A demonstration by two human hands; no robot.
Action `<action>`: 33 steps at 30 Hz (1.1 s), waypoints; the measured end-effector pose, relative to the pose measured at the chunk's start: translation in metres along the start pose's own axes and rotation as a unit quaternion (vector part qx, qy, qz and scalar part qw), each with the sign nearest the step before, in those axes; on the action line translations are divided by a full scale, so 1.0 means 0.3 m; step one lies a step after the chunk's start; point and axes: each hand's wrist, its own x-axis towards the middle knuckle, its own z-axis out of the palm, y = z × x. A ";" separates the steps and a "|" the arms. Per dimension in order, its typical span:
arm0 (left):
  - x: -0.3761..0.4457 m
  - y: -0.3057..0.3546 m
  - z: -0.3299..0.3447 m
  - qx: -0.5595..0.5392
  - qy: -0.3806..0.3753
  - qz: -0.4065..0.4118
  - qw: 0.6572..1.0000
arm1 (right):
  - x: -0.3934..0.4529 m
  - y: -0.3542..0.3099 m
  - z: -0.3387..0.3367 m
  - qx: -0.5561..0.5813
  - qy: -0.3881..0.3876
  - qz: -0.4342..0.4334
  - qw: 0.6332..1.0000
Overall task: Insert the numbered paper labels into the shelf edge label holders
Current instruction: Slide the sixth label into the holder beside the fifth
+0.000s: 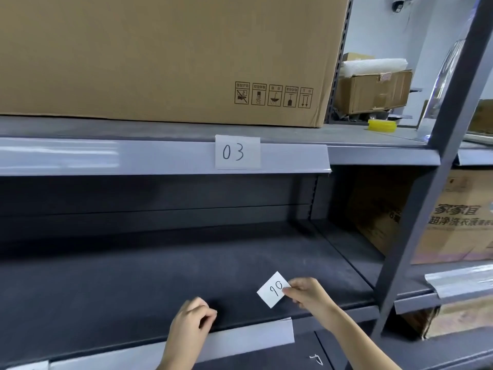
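Observation:
My right hand (pixel 306 293) pinches a small white paper label (pixel 273 289) by its right edge; the handwritten number on it reads upside down. It hangs just above the dark lower shelf (pixel 133 284). My left hand (pixel 192 320) is curled with its fingers closed, resting at the top edge of the clear label holder (pixel 253 337) on that shelf's front. Whether it pinches the holder's lip I cannot tell. A label marked 03 (pixel 237 152) sits in the upper shelf's label holder (pixel 106 156).
A large cardboard box (pixel 160 57) fills the upper shelf. A grey upright post (pixel 426 182) runs at the right, with more boxes (pixel 453 217) behind it. A yellow tape roll (pixel 382 125) lies on the upper shelf at right.

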 end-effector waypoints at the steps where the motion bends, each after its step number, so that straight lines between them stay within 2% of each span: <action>1: 0.003 0.004 0.005 0.004 0.001 0.000 1.000 | 0.003 0.001 -0.005 0.003 -0.001 -0.001 1.000; 6: 0.013 0.020 0.025 0.014 -0.009 -0.020 1.000 | 0.024 -0.002 -0.016 0.033 -0.027 0.015 0.999; 9: 0.008 0.035 0.043 0.016 -0.021 -0.023 0.999 | 0.029 -0.004 -0.025 0.007 -0.037 0.003 0.999; 18: -0.048 0.103 0.079 0.004 -0.060 0.023 0.998 | 0.061 0.015 -0.035 -0.054 -0.067 0.008 0.996; 24: -0.059 0.113 0.075 0.012 -0.094 0.049 0.994 | 0.089 0.014 -0.028 -0.069 -0.041 -0.024 0.996; 29: -0.064 0.117 0.068 0.014 -0.108 0.043 0.993 | 0.099 0.011 -0.019 -0.099 -0.078 -0.027 0.992; 33: -0.070 0.131 0.050 0.025 -0.119 0.039 0.992 | 0.091 -0.002 0.001 -0.075 -0.105 -0.040 0.991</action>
